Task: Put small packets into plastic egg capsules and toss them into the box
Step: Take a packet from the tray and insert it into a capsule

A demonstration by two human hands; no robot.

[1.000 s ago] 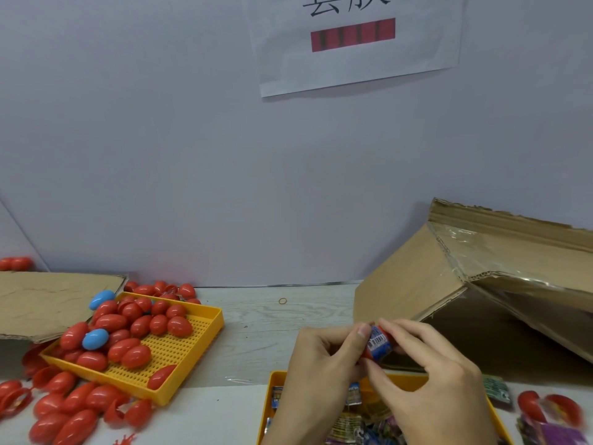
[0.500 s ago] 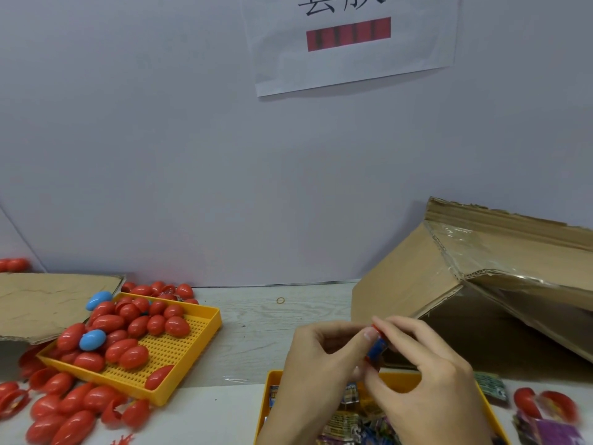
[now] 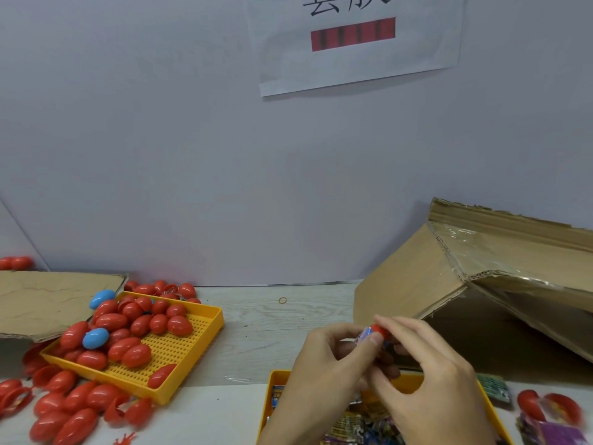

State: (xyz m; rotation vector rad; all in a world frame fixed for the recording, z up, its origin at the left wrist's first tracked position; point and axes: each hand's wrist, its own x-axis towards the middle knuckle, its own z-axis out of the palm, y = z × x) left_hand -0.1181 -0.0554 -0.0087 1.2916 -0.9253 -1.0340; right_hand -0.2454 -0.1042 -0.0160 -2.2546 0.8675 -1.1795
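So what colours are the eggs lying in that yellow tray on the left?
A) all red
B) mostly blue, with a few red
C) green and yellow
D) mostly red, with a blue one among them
D: the yellow tray holds a heap of red eggs, and one blue egg lies among them near its left end.

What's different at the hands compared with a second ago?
The blue packet, plainly exposed before, is now mostly tucked into the red capsule, whose red shell shows at the fingertips. Left hand and right hand keep pinching it in the same spot. Trays and cardboard box unchanged.
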